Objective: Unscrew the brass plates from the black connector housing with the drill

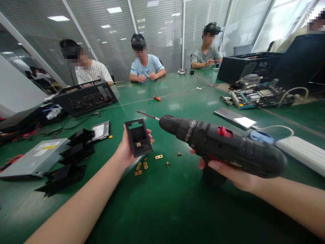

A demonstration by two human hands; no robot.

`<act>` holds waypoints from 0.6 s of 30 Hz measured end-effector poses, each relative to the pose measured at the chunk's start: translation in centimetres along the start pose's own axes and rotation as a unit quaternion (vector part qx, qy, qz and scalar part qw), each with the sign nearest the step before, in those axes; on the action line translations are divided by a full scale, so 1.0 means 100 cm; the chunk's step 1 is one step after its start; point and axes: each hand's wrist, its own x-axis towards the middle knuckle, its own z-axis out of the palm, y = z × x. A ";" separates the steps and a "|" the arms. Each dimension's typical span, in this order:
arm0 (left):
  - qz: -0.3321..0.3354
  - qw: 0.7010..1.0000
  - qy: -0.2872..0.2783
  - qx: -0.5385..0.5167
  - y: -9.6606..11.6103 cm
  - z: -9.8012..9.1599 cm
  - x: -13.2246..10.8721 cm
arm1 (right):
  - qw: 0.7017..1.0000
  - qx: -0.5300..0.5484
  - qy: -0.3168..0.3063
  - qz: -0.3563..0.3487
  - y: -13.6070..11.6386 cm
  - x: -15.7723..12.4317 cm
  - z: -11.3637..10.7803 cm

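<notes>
My left hand (pixel 124 147) is closed around a black plastic box (pixel 139 138), its open side tilted toward me. Inside the box sits a small brass piece (pixel 138 144). My right hand (pixel 228 171) grips a black cordless drill (pixel 205 142) with a red switch on its side. A long thin bit (pixel 147 115) points left from the chuck, above and behind the box and apart from it. On the table below the box lie several brass plates (pixel 145 165) with holes. Small screws (pixel 167 164) stand or lie to their right.
Black brackets (pixel 73 152), a silver drive (pixel 35 157) and a hard disk (pixel 101 130) are at left. An orange screwdriver (pixel 156 98) lies farther back. A phone (pixel 235 117), white power strip (pixel 299 152) and circuit boards (pixel 259 95) are at right. Several people sit around the green table (pixel 162 210).
</notes>
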 end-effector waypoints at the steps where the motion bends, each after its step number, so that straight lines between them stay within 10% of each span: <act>1: -0.010 1.000 -0.014 -0.014 -0.005 0.004 0.006 | 1.000 0.001 -0.006 0.004 -0.001 0.000 0.000; 9: 0.038 0.994 0.030 -0.095 -0.025 -0.002 0.029 | 0.977 0.081 -0.149 0.129 -0.015 0.013 -0.003; 18: 0.012 0.988 0.069 -0.136 -0.019 -0.011 0.029 | 0.987 0.040 -0.087 0.126 -0.009 -0.005 0.019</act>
